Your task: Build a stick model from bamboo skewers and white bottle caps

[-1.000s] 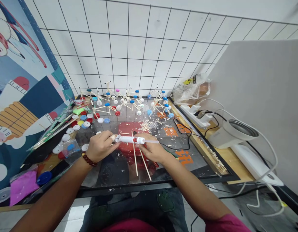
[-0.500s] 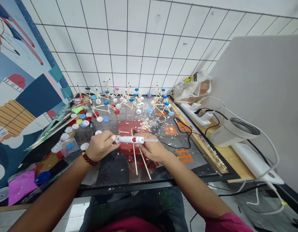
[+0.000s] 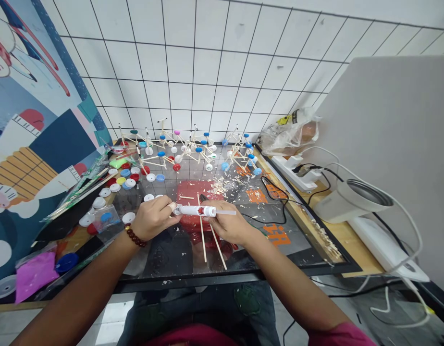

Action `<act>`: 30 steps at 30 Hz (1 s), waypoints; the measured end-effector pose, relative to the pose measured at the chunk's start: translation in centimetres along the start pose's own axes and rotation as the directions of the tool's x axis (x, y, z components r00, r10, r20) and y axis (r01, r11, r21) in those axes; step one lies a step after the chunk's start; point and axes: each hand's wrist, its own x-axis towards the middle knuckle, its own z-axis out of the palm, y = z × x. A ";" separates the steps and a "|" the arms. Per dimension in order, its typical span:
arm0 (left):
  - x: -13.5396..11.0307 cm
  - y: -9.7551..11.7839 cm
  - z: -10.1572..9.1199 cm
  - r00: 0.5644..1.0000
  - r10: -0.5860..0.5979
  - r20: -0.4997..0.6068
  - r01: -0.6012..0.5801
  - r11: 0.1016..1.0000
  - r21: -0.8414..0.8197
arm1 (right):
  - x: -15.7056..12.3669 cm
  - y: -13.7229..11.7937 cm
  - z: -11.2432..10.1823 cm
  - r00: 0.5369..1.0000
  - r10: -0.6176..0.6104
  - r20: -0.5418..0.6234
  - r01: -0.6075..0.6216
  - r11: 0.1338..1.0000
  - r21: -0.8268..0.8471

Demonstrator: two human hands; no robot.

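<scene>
My right hand (image 3: 228,225) is wrapped round a white hot glue gun (image 3: 196,210), which lies level over the work surface. A clear glue stick (image 3: 225,212) juts from its right end. My left hand (image 3: 153,218), with a beaded bracelet on the wrist, is closed in a pinch at the gun's left tip. A small white round piece (image 3: 178,209) shows at those fingertips; its kind is hard to make out. Below the gun, thin wooden sticks (image 3: 203,242) lie across a red mat (image 3: 183,190), partly hidden by my right hand.
Stick-and-bottle-cap models (image 3: 198,150) stand along the tiled wall. Loose bottle caps (image 3: 129,218) and a pink packet (image 3: 36,278) lie at left. Wood scraps (image 3: 222,185) are scattered behind the mat. A black cable (image 3: 284,211), power strip (image 3: 297,174) and white cylindrical container (image 3: 346,204) are at right.
The view has shifted slightly, so the scene sits a little further right and lower. Both hands and the glue gun keep the same pose.
</scene>
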 end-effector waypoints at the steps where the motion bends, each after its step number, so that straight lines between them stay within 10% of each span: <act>1: 0.0 0.0 0.0 1.000 0.002 0.002 -0.002 1.000 -0.004 | 0.0 0.0 0.0 1.000 -0.003 -0.004 0.003 1.000 0.001; 19: 0.0 -0.2 0.0 0.999 -0.036 0.014 0.037 0.997 -0.066 | 0.2 -0.2 -0.2 1.000 0.011 0.009 -0.012 0.998 0.058; 30: -0.5 -0.8 -0.3 0.990 -0.143 -0.010 0.142 0.987 -0.071 | -0.6 1.3 -1.2 0.925 0.366 -0.105 -0.284 0.846 0.450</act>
